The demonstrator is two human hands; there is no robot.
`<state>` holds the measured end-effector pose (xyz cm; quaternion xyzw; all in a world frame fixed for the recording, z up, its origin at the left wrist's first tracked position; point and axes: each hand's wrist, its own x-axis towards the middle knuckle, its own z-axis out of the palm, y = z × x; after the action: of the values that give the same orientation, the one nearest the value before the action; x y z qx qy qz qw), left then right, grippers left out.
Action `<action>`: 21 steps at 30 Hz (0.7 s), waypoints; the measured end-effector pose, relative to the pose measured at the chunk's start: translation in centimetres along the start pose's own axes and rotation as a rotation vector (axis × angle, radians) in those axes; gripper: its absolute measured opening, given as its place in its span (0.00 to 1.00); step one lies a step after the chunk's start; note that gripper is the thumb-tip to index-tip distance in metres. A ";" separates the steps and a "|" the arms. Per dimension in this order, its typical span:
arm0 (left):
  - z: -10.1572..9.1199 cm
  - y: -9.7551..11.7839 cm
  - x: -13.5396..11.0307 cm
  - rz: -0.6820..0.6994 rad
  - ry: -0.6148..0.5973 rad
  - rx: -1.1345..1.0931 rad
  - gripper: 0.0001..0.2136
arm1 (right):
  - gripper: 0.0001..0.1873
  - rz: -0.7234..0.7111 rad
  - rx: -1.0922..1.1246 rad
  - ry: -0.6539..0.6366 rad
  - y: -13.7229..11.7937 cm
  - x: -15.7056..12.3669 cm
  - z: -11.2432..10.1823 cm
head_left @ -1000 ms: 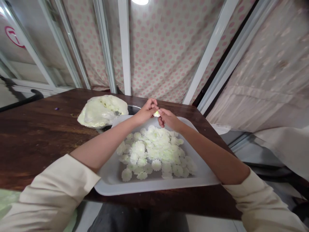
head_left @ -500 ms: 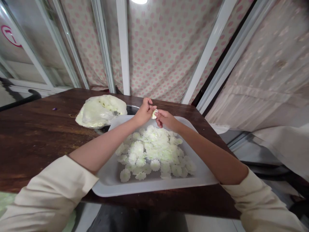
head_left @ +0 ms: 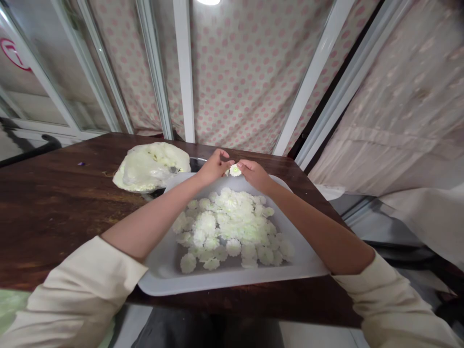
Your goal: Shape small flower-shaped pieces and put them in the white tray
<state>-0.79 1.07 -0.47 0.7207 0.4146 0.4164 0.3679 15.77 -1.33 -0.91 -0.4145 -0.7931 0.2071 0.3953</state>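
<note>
Right hand [head_left: 256,176]: our grip pinches a small white scalloped flower [head_left: 235,170] at the far rim of a whitish plastic tray [head_left: 232,286].
Left hand [head_left: 212,170]: beside it; we cannot tell whether its grip holds anything.
White flower pile [head_left: 232,220]: in the tray, lower layers hidden.
Pale-yellow plastic bag [head_left: 150,166]: hides most of a dark vessel [head_left: 196,165] on the brown wooden worktop [head_left: 72,208].

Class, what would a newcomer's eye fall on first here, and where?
First, the white flowers heaped in the pale tray at centre. Just above them, the right hand pinches a single flower beside the left hand. To the tray's left sits a bulging plastic bag.
</note>
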 end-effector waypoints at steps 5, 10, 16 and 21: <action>-0.3 0.0 -0.2 0.005 -0.210 0.045 0.09 | 0.19 -0.037 -0.077 -0.006 0.4 0.2 -0.1; -0.4 0.0 -0.3 0.222 -0.255 0.109 0.20 | 0.21 -0.023 0.002 -0.022 0.3 0.2 -0.3; -0.1 0.3 -0.2 0.219 -0.224 -0.053 0.19 | 0.24 0.099 0.331 -0.070 -0.3 -0.2 0.2; 0.1 0.3 -0.3 0.226 -0.167 -0.042 0.21 | 0.24 0.098 0.333 -0.100 -0.8 -0.3 0.2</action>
<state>-0.72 0.69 -0.27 0.7871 0.2901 0.4022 0.3669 15.31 -2.06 -0.64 -0.3707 -0.7454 0.3747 0.4080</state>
